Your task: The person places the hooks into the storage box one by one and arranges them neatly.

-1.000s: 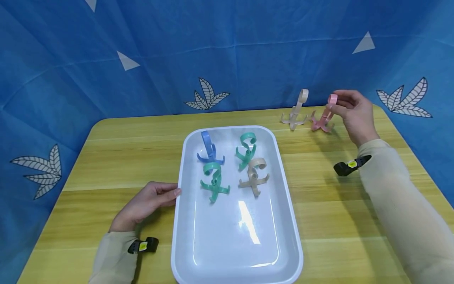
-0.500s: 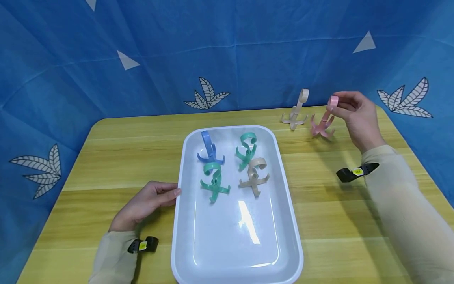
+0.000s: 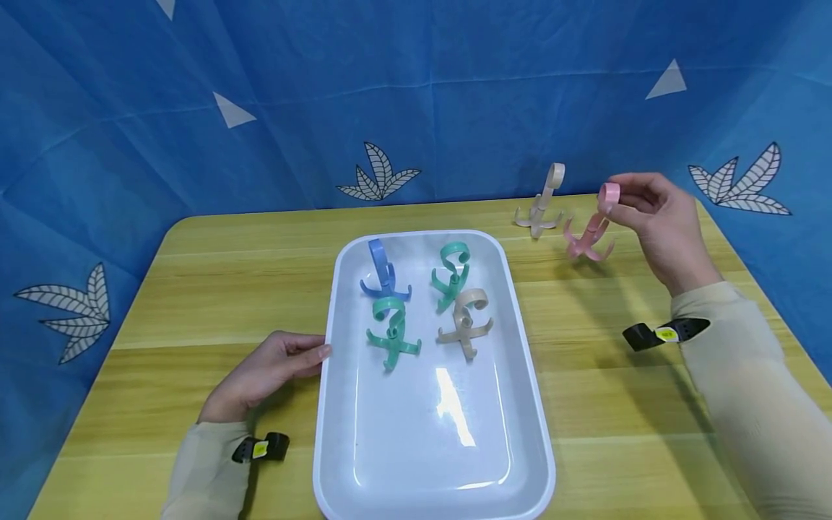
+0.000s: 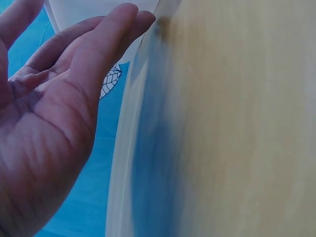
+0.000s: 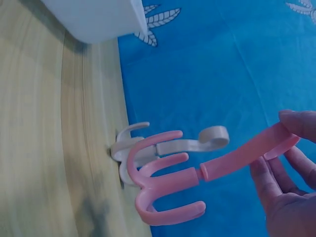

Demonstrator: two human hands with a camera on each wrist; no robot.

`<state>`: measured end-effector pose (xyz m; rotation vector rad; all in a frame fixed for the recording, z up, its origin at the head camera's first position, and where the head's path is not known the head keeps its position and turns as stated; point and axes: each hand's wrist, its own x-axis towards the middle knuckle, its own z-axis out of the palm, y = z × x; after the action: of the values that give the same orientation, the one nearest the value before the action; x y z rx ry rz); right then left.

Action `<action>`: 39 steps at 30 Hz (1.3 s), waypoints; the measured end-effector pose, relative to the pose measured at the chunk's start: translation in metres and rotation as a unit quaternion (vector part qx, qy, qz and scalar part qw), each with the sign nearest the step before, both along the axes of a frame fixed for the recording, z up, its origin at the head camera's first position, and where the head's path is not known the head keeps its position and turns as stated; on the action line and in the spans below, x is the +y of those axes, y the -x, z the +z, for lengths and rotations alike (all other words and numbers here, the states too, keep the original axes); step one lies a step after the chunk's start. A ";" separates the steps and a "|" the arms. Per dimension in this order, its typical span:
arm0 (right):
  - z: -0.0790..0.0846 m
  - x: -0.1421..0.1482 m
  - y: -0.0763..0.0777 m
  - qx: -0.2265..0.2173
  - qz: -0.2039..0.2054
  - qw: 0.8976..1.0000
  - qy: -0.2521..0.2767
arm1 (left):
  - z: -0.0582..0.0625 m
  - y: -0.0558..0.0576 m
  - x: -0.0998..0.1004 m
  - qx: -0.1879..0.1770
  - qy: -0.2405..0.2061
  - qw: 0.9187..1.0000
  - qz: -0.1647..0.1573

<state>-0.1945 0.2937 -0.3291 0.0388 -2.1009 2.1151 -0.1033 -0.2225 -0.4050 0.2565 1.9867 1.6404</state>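
The right grip [image 3: 666, 227], a bare hand, is clamped on the pink hook [image 3: 592, 232], thumb and fingers pinching its curled top. The hook leans with its top toward the hand and its prongs pointing down and away; it seems raised off the desk [image 3: 240, 289], near the far right corner. Just beside it, the white hook [image 3: 539, 213] stands upright on the desk at the back edge, its ring at the top. In the right wrist view the pink prongs partly cover it.

The left grip [image 3: 266, 375] has its fingers extended rather than curled, with the thumb tip touching the left rim of the white tray [image 3: 416, 466].

The tray lies lengthwise on the desk and holds four hooks, all toward its far end. The blue hook [image 3: 384, 274] is at back left, a green hook [image 3: 454, 280] at back right. Nearer the person come another green hook [image 3: 395, 334] on the left, partly overlapping the blue one in view, and a beige hook [image 3: 465, 329] on the right.
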 end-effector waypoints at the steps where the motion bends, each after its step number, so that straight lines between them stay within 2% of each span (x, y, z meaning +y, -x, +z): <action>1: 0.000 -0.001 -0.001 -0.001 0.000 1.000 -0.009 | 0.000 0.000 0.000 0.000 0.001 1.000 0.000; 8: 0.006 -0.003 -0.009 -0.006 0.007 0.998 -0.068 | 0.002 0.000 0.001 -0.003 0.012 1.000 0.006; 16: 0.011 -0.002 -0.016 -0.007 0.019 0.988 -0.153 | 0.003 0.000 0.002 0.001 0.009 1.000 0.006; 23: 0.012 -0.002 -0.024 -0.008 0.036 0.989 -0.142 | 0.004 -0.002 0.001 0.001 0.013 1.000 0.005; 30: 0.013 -0.002 -0.033 -0.006 0.041 0.981 -0.190 | 0.002 -0.003 0.000 0.003 0.016 1.000 0.004; 39: 0.025 -0.010 -0.052 0.010 0.073 0.976 -0.204 | 0.004 -0.002 0.001 0.005 0.013 1.000 0.000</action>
<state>-0.1430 0.2836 -0.3039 0.2686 -2.5518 1.7029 -0.1012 -0.2214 -0.4008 0.2556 2.0141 1.6150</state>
